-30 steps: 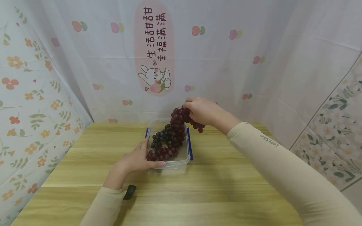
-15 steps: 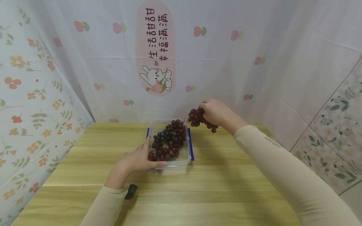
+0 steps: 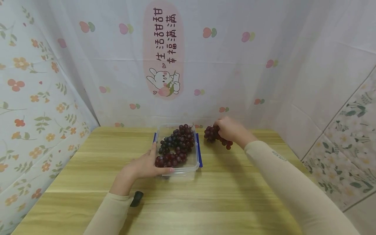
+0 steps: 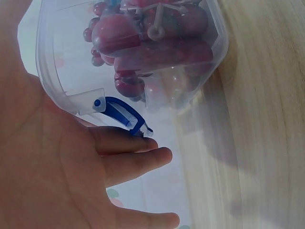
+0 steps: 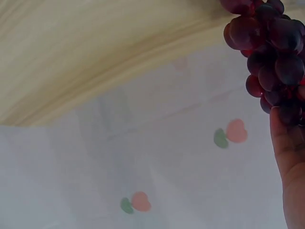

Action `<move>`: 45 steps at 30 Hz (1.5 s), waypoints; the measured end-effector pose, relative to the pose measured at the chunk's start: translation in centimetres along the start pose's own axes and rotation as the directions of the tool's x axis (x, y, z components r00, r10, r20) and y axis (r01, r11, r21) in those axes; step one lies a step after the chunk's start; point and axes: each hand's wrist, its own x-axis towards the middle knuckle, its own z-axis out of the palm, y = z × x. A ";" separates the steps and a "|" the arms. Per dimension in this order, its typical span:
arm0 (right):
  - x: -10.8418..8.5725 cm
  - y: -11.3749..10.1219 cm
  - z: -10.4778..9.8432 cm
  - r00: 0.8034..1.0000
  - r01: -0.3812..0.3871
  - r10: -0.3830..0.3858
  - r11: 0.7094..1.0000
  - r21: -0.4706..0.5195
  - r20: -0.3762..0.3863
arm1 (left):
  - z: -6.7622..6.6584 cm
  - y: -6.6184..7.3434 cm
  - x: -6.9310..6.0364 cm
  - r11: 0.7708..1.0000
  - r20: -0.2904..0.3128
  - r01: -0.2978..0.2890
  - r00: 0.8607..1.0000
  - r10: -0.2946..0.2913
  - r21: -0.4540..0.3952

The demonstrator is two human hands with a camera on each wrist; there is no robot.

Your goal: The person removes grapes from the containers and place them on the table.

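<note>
My right hand (image 3: pixel 232 130) grips a bunch of dark red grapes (image 3: pixel 210 134) just right of the clear plastic container (image 3: pixel 185 169), low over the table. In the right wrist view the fingers (image 5: pixel 282 143) touch the lower grapes of the bunch (image 5: pixel 275 62). My left hand (image 3: pixel 142 165) rests against the container's near left corner, thumb along the front rim. Its fingers look straight in the left wrist view, beside a blue latch (image 4: pixel 119 113). Inside the container lie more red grapes (image 3: pixel 176 158) and smaller dark grapes (image 3: pixel 168 141).
The container stands on a wood-grain table (image 3: pixel 188 202), with a blue latch flap (image 3: pixel 199 151) folded out on its right side. A printed white curtain (image 3: pixel 223 71) rises behind the table. Floral cloth (image 3: pixel 44 130) hangs at the left.
My right hand has lifted a bunch of grapes out of the container, carried it to the right and lowered it toward the table. The left hand has stayed at the container's corner.
</note>
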 end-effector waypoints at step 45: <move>1.1 -0.7 0.7 0.990 -0.019 0.033 0.995 -0.100 0.135 | 0.1 -0.6 0.6 0.998 -0.002 -0.046 0.999 0.046 -0.048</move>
